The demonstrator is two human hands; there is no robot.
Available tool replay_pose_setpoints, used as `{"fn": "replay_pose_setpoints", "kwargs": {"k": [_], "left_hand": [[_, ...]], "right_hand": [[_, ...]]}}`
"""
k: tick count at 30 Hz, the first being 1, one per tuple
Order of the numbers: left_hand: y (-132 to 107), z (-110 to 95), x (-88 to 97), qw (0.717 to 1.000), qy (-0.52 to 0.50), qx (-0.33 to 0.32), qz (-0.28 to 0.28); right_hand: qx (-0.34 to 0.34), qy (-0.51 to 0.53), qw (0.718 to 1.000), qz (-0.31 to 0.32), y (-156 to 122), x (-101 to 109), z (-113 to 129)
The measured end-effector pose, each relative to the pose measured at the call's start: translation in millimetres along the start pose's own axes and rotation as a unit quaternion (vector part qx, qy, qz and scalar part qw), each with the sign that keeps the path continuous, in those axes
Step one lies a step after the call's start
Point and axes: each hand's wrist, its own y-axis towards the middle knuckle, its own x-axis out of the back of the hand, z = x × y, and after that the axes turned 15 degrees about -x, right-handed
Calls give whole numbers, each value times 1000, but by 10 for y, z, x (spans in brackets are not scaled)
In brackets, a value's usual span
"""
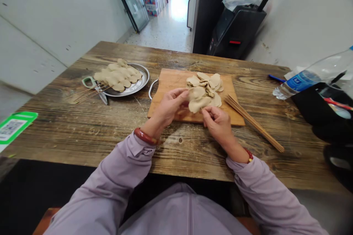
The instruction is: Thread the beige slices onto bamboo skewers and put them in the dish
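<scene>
Both hands work over a wooden cutting board (pixel 171 80). My left hand (pixel 169 107) pinches the left edge of a beige slice (pixel 198 102), with more slices stacked against it. My right hand (pixel 217 123) is closed at the slice's lower edge; a thin skewer may be in its fingers, but I cannot make it out. A loose pile of beige slices (pixel 207 82) lies on the board just behind the hands. A bundle of bamboo skewers (pixel 252 122) rests at the board's right edge.
A metal plate (pixel 138 85) with skewered slices (pixel 118 75) sits at the left, scissors (pixel 95 86) beside it. A water bottle (pixel 311 77) and a black bag (pixel 325 110) are at the right. A green QR card (pixel 13 126) lies far left.
</scene>
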Motion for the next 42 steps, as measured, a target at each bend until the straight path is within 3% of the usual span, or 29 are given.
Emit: {"fn": "replay_pose_setpoints", "kwargs": {"k": [3,5,7,10,12,14,17,20,28,35,42], "left_hand": [[127,22,181,992,80,-69,-63],[213,76,309,972,186,-122,-76],[279,133,413,927,331,-164,-61],[318,179,494,824,532,-194,-12],[311,182,498,765,614,-191,24],[295,178,484,725,662,-185,52],[284,183,470,691,696,-180,76],[295,201,477,689,697,-181,78],[313,199,432,721,667,-181,57],[333,216,446,706,687,-159,56],[360,223,423,747,645,-159,27]], "right_hand": [[-3,9,998,-61,55,154,-14],[0,12,996,-85,94,234,-16],[5,5,996,-89,120,269,-20],[7,-9,998,-65,134,247,-46],[4,-14,999,-48,135,213,-73],[4,-20,999,-41,135,183,-93],[15,-31,998,-43,134,155,-98],[32,-44,998,-42,131,133,-89],[24,-43,999,-20,106,97,-103],[15,-37,999,-18,116,127,-107],[-3,-24,1000,-8,146,150,-157]]}}
